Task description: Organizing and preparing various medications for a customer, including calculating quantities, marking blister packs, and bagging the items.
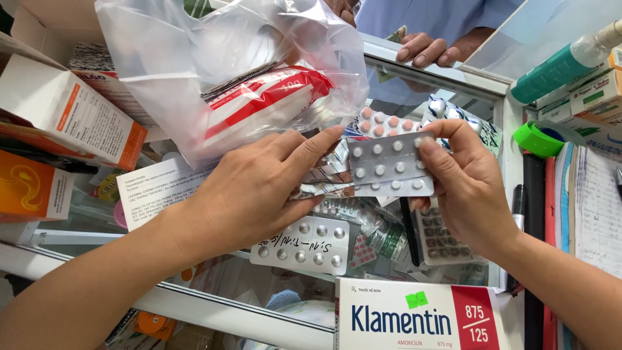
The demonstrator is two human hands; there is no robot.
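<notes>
Both your left hand and right hand pinch the silver pill strip; the plastic bag already holds packets, this strip not yet in.

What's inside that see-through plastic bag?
Inside the clear plastic bag a red-and-white packet shows, with a dark foil strip on top. The crinkly plastic blurs anything deeper. The left hand covers its bottom corner.

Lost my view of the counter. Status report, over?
Both hands, left and right, grip silver blister pack. Plastic bag pinched alongside. More blister strips beneath; another person's hand beyond.
</notes>
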